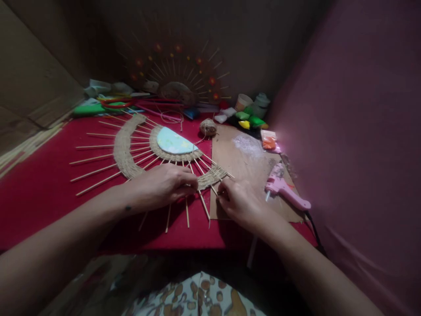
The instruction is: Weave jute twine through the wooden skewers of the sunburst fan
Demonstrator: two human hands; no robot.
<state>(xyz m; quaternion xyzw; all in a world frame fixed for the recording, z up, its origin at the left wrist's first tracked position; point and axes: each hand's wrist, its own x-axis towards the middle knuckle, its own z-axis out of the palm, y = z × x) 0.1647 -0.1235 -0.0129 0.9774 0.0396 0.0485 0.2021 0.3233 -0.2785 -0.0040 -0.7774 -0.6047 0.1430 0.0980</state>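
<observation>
A half-round fan frame of thin wooden sticks lies on the red cloth, with a wide woven twine band [122, 149] across the sticks. At its centre is a smaller woven half-disc [158, 149] topped with a pale blue-green panel [176, 141]. My left hand [164, 182] is closed over the band at the near side, its fingertips gripping the weave. My right hand [238, 199] pinches at a thin stick [213, 190] just below the band's right end; its fingertips are partly hidden. A twine ball [208, 127] sits behind the frame.
Under the frame's right end lies a cardboard sheet [250, 171], bearing a pink glue gun [284, 188] with a cord. Red-handled scissors [115, 103], small coloured packets [253, 121] and a cup [243, 102] line the back. A flowered stick fan [177, 74] leans behind. Walls enclose both sides.
</observation>
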